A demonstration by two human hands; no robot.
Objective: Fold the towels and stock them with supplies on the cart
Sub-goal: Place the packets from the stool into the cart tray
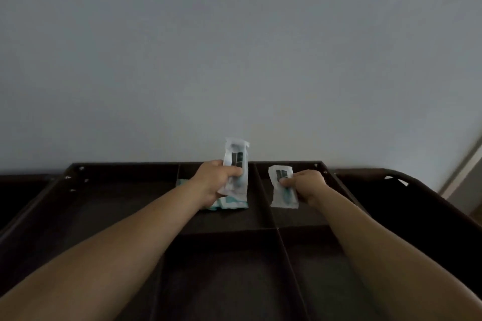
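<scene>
While both packets were in the air above the cart [125, 164], neither of them was yet put down. The left packet [236, 161] stood almost upright in the left hand [216, 181], whose fingers were curled around its lower half, over the middle compartment at the back. The right packet [283, 186] was pinched between the thumb and the curled fingers of the right hand [306, 185], and it hung over the back right compartment, just on the other side of the divider [264, 194]. Under the left hand, on the floor of the middle compartment, lay some teal and white supplies [229, 204], partly hidden by the hand; how many they were I could not tell. In my judgement the stocking of supplies was begun but not finished: one compartment had something in it, and two packets waited to be placed. No towel was visible, folded or not, so how far that part was done could not be judged. Behind the cart was a plain grey wall [234, 47].
</scene>
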